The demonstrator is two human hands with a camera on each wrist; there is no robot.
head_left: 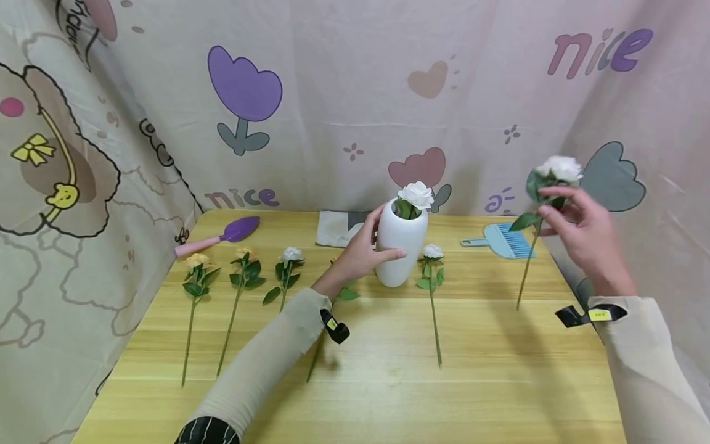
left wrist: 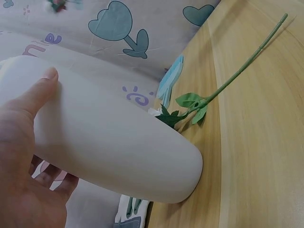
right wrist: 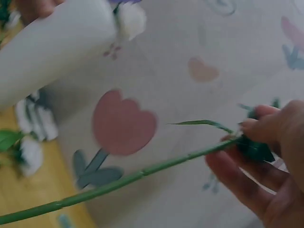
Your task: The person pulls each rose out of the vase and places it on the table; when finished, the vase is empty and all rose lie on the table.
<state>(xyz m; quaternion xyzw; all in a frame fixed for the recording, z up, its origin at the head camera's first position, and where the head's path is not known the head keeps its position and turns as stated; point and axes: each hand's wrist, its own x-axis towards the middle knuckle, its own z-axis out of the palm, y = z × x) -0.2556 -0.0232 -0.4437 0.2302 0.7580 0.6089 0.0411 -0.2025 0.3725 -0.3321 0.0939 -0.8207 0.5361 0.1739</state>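
My left hand (head_left: pixel 363 250) grips a white vase (head_left: pixel 400 256) by its side, thumb across the front. In the left wrist view the vase's lower end (left wrist: pixel 185 180) meets the tabletop. One white rose (head_left: pixel 416 195) stands in its mouth. To the right, my right hand (head_left: pixel 590 237) pinches another artificial white rose (head_left: pixel 559 169) by the stem just under the bloom. Its long green stem (right wrist: pixel 142 175) hangs down over the table, apart from the vase. A white rose with a short bloom (head_left: pixel 431 251) lies just right of the vase.
On the wooden table (head_left: pixel 388 394), left of the vase, lie a yellow rose (head_left: pixel 196 261), a second yellow rose (head_left: pixel 244 254) and a white rose (head_left: pixel 291 255). Another stem (head_left: pixel 316 357) is partly hidden under my left arm. Behind are a purple trowel (head_left: pixel 241 229), a cloth (head_left: pixel 335 228) and a blue dustpan (head_left: pixel 506 240).
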